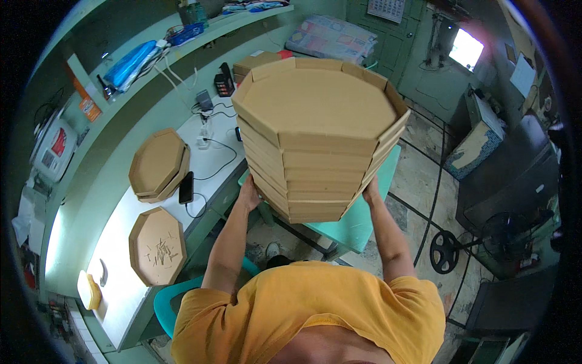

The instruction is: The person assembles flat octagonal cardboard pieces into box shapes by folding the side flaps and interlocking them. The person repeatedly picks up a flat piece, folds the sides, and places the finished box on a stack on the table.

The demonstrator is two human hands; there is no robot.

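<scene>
Between my two hands is a tall stack of octagonal cardboard trays (327, 162), brown and nested one on another, its open top facing up. My left hand (248, 194) grips the stack low on its left side. On the opposite side, my right hand (371, 189) holds it at about the same height. The fingers of both hands are partly hidden by the cardboard. Beneath and behind the stack shows a turquoise table (351, 233); whether the stack touches it I cannot tell.
On the white counter (121, 233) at left lie a small pile of octagonal trays (156, 162), a tray with small brown strips (159, 246), a phone (186, 188) with a cable, and a yellow object (88, 290). A turquoise chair (167, 306) stands near my left. A black-wheeled fan stand (444, 252) is at right.
</scene>
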